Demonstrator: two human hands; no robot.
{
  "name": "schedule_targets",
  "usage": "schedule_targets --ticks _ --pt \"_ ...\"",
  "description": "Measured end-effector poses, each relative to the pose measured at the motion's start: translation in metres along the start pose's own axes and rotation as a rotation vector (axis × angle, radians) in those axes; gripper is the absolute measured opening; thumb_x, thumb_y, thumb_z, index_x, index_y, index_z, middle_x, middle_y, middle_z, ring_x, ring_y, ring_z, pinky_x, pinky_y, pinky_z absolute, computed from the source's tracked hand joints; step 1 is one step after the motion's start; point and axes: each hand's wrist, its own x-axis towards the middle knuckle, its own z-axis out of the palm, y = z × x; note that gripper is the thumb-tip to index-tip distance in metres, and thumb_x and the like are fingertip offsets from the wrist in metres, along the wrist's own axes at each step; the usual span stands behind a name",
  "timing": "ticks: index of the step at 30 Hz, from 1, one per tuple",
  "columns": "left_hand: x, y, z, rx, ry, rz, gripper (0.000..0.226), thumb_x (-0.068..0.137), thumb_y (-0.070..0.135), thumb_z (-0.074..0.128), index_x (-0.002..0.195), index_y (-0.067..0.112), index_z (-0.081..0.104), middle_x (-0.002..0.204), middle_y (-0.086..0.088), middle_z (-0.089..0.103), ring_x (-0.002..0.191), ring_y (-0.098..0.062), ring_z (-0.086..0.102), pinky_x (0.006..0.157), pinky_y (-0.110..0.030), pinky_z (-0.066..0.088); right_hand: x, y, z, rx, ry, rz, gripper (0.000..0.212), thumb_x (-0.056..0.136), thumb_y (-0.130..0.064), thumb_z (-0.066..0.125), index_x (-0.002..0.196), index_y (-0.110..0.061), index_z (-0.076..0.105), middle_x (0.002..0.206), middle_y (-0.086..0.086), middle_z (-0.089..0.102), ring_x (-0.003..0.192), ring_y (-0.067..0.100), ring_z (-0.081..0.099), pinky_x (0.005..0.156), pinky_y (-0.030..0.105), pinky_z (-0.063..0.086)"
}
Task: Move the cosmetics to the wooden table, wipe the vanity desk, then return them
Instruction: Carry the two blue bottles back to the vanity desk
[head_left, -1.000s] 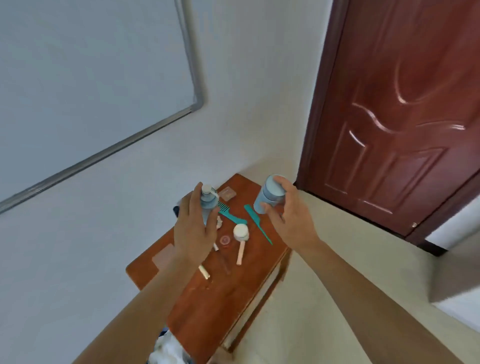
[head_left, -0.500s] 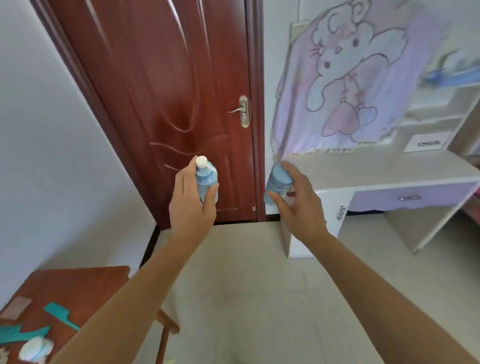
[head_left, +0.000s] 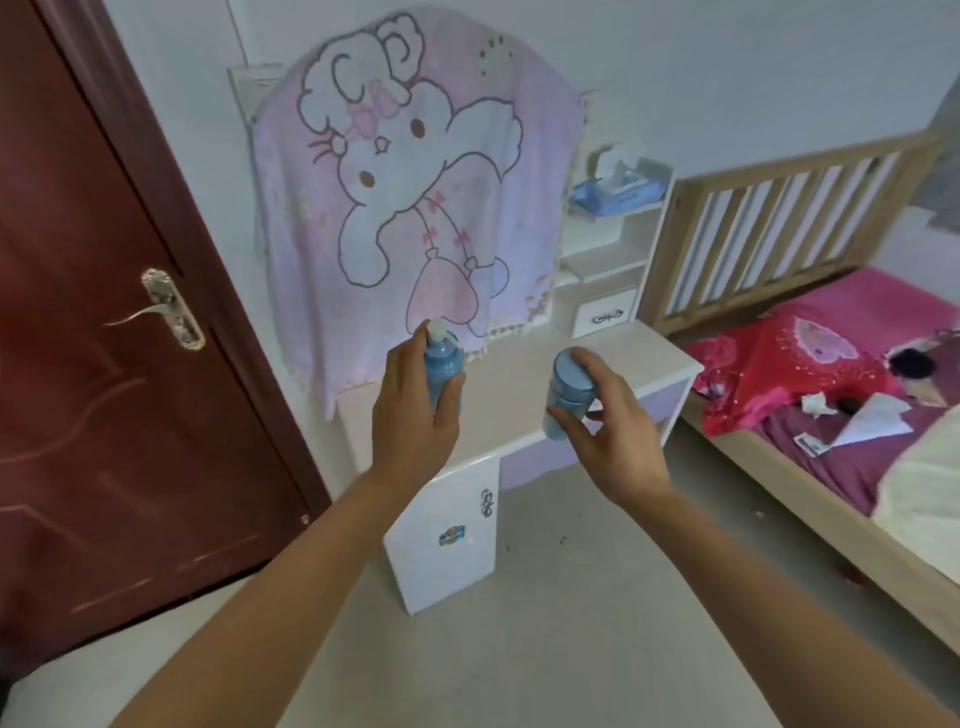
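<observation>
My left hand (head_left: 410, 421) grips a blue pump bottle (head_left: 442, 364) with a white top, held upright. My right hand (head_left: 613, 431) holds a shorter blue bottle (head_left: 569, 387) with a wide blue cap, fingers curled round its side. Both bottles hang in the air over the front of the white vanity desk (head_left: 509, 405), whose top shows bare and pale. The wooden table is out of view.
A pink cartoon cloth (head_left: 405, 208) drapes over the vanity's mirror. Small shelves and a drawer (head_left: 605, 312) with a tissue pack stand at the desk's right. A dark red door (head_left: 104, 338) is at left, a bed with pink bedding (head_left: 831, 395) at right.
I lifted both bottles off the wooden table and turned right past the door. The vanity desk is now right in front of me, with the bottles above it.
</observation>
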Motion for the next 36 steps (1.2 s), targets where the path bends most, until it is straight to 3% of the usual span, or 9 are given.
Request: schedule_targets --ticks 5,9,16,22,29,32,36 --pt "0.097 0.007 0.092 -0.113 -0.080 0.020 0.057 0.094 0.019 0.061 0.144 0.015 0.034 0.130 0.004 0.043 0.118 -0.013 0.049 0.092 -0.021 0.043 0.087 0.064 -0.036 -0.033 0.103 0.072 0.064 0.091 -0.033 0.070 0.144 -0.041 0.034 0.137 -0.007 0.053 0.110 0.017 0.059 0.084 0.043 0.056" --pt "0.149 -0.013 0.168 -0.173 -0.122 -0.052 0.056 0.094 0.019 0.062 0.143 0.017 0.035 0.128 0.012 0.042 0.116 -0.007 0.047 0.099 -0.038 0.049 0.143 0.130 -0.038 -0.002 0.141 0.137 0.064 0.090 -0.033 0.071 0.142 -0.043 0.035 0.135 -0.010 0.055 0.108 0.015 0.059 0.086 0.041 0.056" --pt "0.217 -0.062 0.293 -0.132 -0.126 -0.212 0.060 0.092 0.022 0.065 0.143 0.025 0.034 0.131 0.014 0.043 0.119 -0.009 0.048 0.100 -0.042 0.048 0.254 0.263 -0.004 0.042 0.019 0.129 0.066 0.090 -0.030 0.071 0.144 -0.040 0.033 0.140 -0.008 0.052 0.112 0.020 0.059 0.087 0.045 0.056" --pt "0.298 -0.092 0.350 0.003 -0.093 -0.300 0.069 0.086 0.024 0.072 0.143 0.032 0.034 0.136 0.005 0.049 0.113 -0.016 0.054 0.091 -0.045 0.054 0.371 0.334 0.022 0.128 -0.162 0.073 0.067 0.090 -0.030 0.070 0.146 -0.036 0.033 0.142 -0.007 0.052 0.119 0.018 0.057 0.094 0.045 0.054" --pt "0.340 -0.158 0.402 0.028 -0.068 -0.403 0.066 0.085 0.019 0.071 0.142 0.027 0.037 0.132 0.006 0.048 0.111 -0.013 0.054 0.094 -0.037 0.052 0.434 0.389 0.098 0.237 -0.323 0.123 0.068 0.092 -0.028 0.068 0.146 -0.045 0.031 0.147 -0.018 0.045 0.128 0.010 0.051 0.100 0.044 0.051" --pt "0.342 -0.200 0.427 0.052 -0.134 -0.463 0.067 0.084 0.016 0.072 0.142 0.021 0.038 0.126 0.007 0.045 0.106 -0.008 0.050 0.092 -0.026 0.045 0.438 0.415 0.139 0.197 -0.377 0.157 0.069 0.092 -0.029 0.067 0.147 -0.045 0.029 0.149 -0.019 0.042 0.132 0.008 0.047 0.102 0.043 0.050" --pt "0.338 -0.255 0.460 0.103 -0.260 -0.545 0.061 0.082 0.016 0.074 0.136 0.016 0.045 0.123 0.001 0.047 0.099 -0.013 0.052 0.089 -0.025 0.044 0.437 0.446 0.187 0.150 -0.432 0.234 0.072 0.093 -0.026 0.066 0.147 -0.048 0.025 0.148 -0.021 0.039 0.135 0.010 0.044 0.106 0.042 0.047"
